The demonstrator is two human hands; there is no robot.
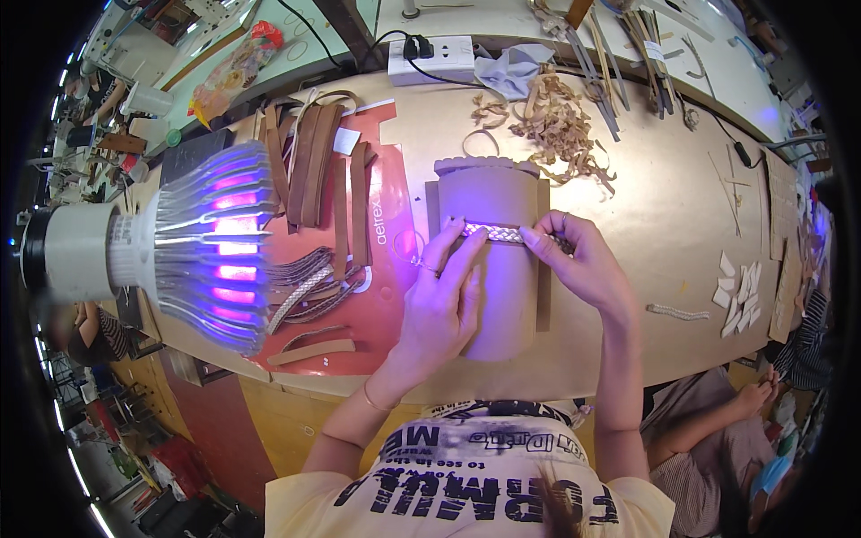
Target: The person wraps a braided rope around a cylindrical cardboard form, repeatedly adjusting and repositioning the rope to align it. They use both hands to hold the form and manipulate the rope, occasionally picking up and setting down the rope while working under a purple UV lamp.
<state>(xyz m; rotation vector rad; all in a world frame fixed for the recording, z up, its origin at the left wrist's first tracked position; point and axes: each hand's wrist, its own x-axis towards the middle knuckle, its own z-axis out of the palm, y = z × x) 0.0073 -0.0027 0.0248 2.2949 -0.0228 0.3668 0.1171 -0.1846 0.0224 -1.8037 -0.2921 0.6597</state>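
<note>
A pale braided strip [502, 234] lies crosswise over a brown, rounded block [500, 314] in front of me. With its fingertips, my left hand [438, 309] presses the strip's left part down on the block. My right hand [587, 269] pinches its right end between thumb and fingers at the block's right edge. Those fingers partly hide the end. Left of the block, a red sheet [390, 170] carries brown flat strips [318, 166] and a bundle of braided strips [309, 287].
A large glowing lamp [211, 251] fills the left foreground. Brown shavings [565, 134] and a white power strip [430, 59] are at the back. To the right lie a short braid [677, 312] and several white pieces [738, 300]. Another person's arm [708, 426] shows at lower right.
</note>
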